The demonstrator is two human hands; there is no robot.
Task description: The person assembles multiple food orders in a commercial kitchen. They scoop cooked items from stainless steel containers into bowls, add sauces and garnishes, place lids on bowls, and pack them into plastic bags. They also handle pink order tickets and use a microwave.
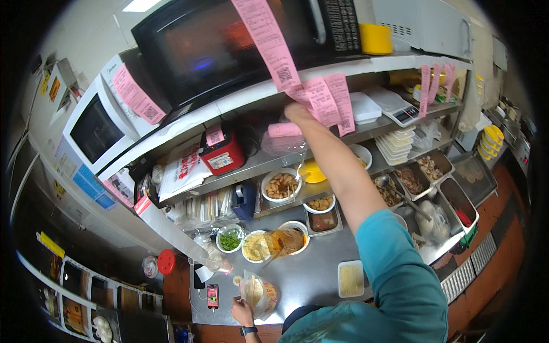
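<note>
At the steel counter's (311, 274) near edge, the left hand (242, 310) holds a plastic bag (260, 294); far, the right hand (295, 112) meets pink slips (323, 104), its grip hidden.

Teal-sleeved right arm (343, 171) stretched forward, bare right hand (295, 111) partly hidden; bare left hand (242, 311) low, loosely curled.

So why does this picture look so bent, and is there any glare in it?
In the head view, the corners are black and the shelf edge bows, as a very wide lens does; in the head view, the ceiling light glares white and the counter has a pale sheen; in the head view, the black microwave shows reddish and blue patches, probably reflections.
</note>
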